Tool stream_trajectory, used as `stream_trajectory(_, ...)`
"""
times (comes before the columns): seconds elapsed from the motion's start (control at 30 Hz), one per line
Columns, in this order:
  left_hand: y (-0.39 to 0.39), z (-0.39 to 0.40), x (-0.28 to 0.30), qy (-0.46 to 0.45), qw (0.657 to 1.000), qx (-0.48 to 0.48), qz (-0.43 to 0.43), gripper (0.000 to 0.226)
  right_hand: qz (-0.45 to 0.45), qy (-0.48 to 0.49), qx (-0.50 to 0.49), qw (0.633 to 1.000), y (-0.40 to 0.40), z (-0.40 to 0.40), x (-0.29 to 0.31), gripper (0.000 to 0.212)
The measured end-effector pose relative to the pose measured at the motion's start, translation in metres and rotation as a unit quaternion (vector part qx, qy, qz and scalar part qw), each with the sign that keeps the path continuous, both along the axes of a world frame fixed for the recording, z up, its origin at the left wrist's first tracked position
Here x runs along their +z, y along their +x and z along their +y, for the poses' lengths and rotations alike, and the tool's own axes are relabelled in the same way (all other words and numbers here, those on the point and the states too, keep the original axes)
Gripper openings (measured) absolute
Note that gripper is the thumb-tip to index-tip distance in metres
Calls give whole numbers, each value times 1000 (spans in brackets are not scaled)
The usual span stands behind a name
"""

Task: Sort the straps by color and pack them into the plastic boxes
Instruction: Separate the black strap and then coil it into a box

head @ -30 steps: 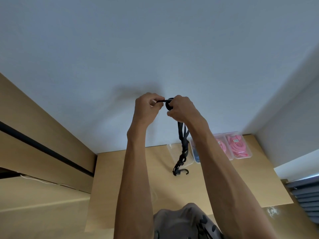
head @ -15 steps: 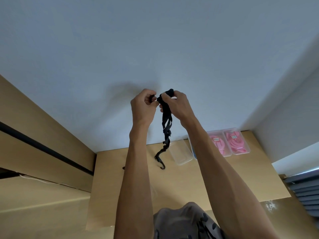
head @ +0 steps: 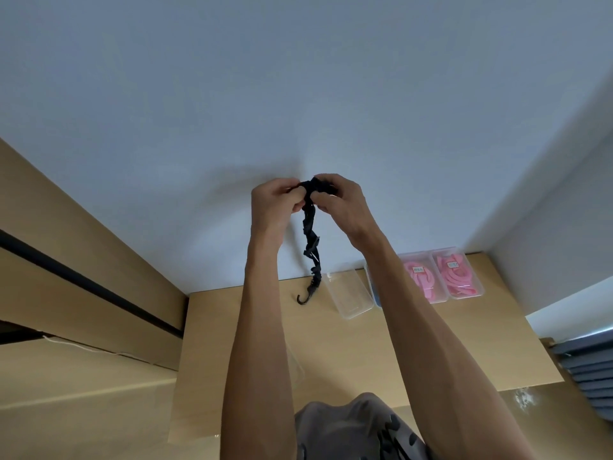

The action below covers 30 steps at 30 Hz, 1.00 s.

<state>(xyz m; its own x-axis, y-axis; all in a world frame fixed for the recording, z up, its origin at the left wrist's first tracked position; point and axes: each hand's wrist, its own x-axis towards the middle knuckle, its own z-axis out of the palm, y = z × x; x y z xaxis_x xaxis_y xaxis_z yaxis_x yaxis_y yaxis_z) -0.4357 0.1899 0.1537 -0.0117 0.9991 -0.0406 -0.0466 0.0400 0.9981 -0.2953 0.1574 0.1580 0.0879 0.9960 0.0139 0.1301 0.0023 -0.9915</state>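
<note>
Meanwhile my left hand (head: 272,202) and right hand (head: 338,200) both pinched the black strap (head: 311,247), held high above the desk's (head: 252,327) far edge; more was bunched than a second before, nearly ready for the clear box (head: 350,295).

Matt black cloth strap (head: 310,240); clear plastic boxes (head: 350,292)
</note>
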Motion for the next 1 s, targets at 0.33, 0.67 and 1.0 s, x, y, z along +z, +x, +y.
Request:
stream_trajectory(0.33,-1,-6,0,83,996,12,1,22,-99,58,-16,993,0,7,12,16)
stream_trajectory(0.67,-12,-2,17,-76,997,19,-7,17,-14,79,-42,996,2,4,7,35)
stream_trajectory(1.0,-12,-7,14,4,999,35,12,30,-14,42,-13,999,0,-1,3,39)
